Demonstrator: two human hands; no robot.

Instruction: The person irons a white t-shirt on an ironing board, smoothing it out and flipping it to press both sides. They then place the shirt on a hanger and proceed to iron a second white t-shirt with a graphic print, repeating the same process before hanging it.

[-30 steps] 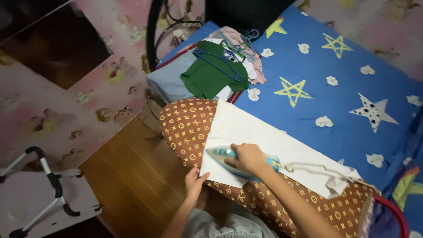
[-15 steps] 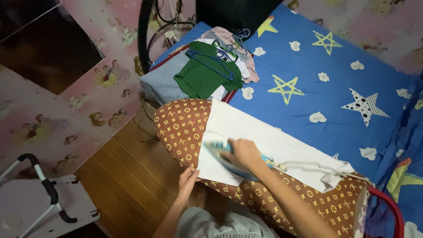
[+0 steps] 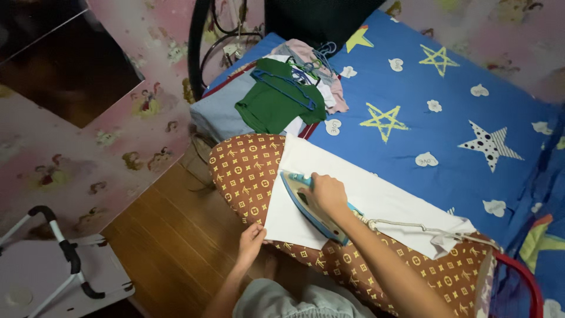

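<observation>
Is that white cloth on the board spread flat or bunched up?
Mostly spread flat: the white cloth lies smooth across the ironing board; only its far end looks rumpled.

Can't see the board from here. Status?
Right hand gripping iron on white cloth. Left hand pinning cloth edge. Cord trails across cloth.
</observation>
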